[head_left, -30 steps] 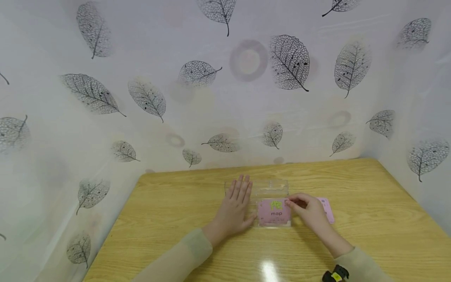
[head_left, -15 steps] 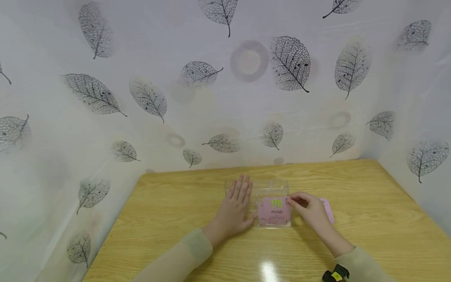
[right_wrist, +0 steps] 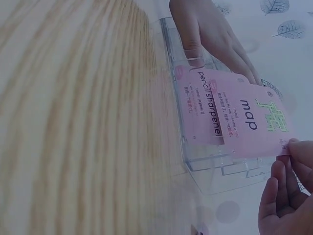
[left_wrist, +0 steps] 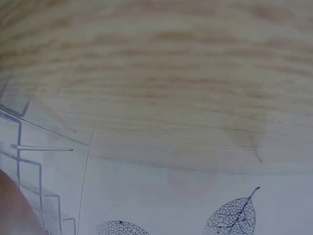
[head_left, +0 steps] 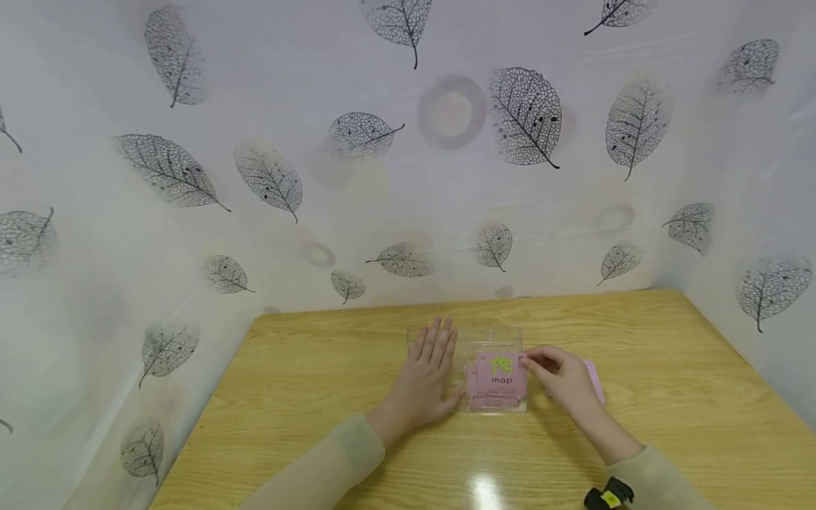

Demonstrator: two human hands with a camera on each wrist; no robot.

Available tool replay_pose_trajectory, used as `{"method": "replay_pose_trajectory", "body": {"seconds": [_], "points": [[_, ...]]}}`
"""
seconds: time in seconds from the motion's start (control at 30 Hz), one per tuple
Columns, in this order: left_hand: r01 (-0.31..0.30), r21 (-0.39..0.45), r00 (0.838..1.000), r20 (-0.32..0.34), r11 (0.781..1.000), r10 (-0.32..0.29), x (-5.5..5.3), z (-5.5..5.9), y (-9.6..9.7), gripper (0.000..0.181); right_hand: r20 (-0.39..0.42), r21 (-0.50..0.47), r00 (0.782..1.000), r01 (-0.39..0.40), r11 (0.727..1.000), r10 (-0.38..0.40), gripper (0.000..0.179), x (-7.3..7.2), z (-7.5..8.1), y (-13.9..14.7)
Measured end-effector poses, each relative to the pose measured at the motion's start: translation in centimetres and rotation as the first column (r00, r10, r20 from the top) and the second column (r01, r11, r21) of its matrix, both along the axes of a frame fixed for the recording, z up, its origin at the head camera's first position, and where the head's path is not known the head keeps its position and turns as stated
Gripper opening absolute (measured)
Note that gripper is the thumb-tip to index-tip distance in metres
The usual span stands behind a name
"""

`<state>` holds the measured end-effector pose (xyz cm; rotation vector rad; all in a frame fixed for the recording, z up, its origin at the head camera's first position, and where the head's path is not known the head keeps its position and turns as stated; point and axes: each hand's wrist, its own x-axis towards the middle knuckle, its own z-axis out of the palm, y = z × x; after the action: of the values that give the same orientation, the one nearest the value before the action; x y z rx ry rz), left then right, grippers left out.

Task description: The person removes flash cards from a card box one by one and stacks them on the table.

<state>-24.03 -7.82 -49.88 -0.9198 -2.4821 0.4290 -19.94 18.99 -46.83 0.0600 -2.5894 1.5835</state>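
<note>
A pink word card printed "map" [head_left: 501, 373] is pinched at its right edge by the thumb and fingers of my right hand [head_left: 564, 382]. Beneath it, a second pink card reading "pencil sharpener" [right_wrist: 199, 112] lies in the front tier of a clear stepped plastic rack [head_left: 506, 333]. The map card overlaps that card, shifted up and to the right. My left hand [head_left: 422, 379] rests with straight fingers on the left part of the rack. In the left wrist view, the rack's stepped clear side [left_wrist: 40, 171] shows beside a blurred bit of hand.
Another pink card [head_left: 595, 382] lies on the wooden table [head_left: 306, 397] to the right, partly hidden behind my right hand. A leaf-patterned curtain [head_left: 382, 191] rises behind the table and along both sides. A black watch-like device [head_left: 608, 494] sits by the right sleeve.
My right hand has drawn the map card slightly up and to the right, baring more of the card below. The left hand has stayed in place.
</note>
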Motion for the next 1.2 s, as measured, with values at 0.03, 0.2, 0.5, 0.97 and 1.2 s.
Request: {"method": "replay_pose_trajectory", "body": {"seconds": [0.03,0.2,0.5,0.97,1.2], "points": [[0.0,0.0,1.0,0.002,1.0,0.0,0.0,0.0,0.0,0.097,0.0,-0.002,1.0,0.0,1.0,0.0,0.029,0.0,0.1,0.0],[0.002,0.005,1.0,0.006,1.0,-0.003,0.1,0.1,0.0,0.097,-0.036,0.004,0.999,0.001,1.0,-0.001,0.027,0.1,0.4,0.0],[0.001,-0.004,1.0,-0.001,1.0,-0.001,0.2,0.0,0.0,0.097,-0.084,0.065,0.996,0.047,0.997,-0.041,0.025,0.2,0.6,0.3],[0.002,-0.005,1.0,-0.003,1.0,-0.002,0.1,0.1,0.0,0.097,-0.081,0.005,0.996,0.041,0.999,-0.041,0.025,-0.1,0.6,1.0],[0.011,0.015,1.0,0.004,1.0,-0.011,0.2,0.3,0.0,0.1,-0.075,0.005,0.996,0.042,0.999,-0.041,0.029,0.0,0.7,1.3]]}}
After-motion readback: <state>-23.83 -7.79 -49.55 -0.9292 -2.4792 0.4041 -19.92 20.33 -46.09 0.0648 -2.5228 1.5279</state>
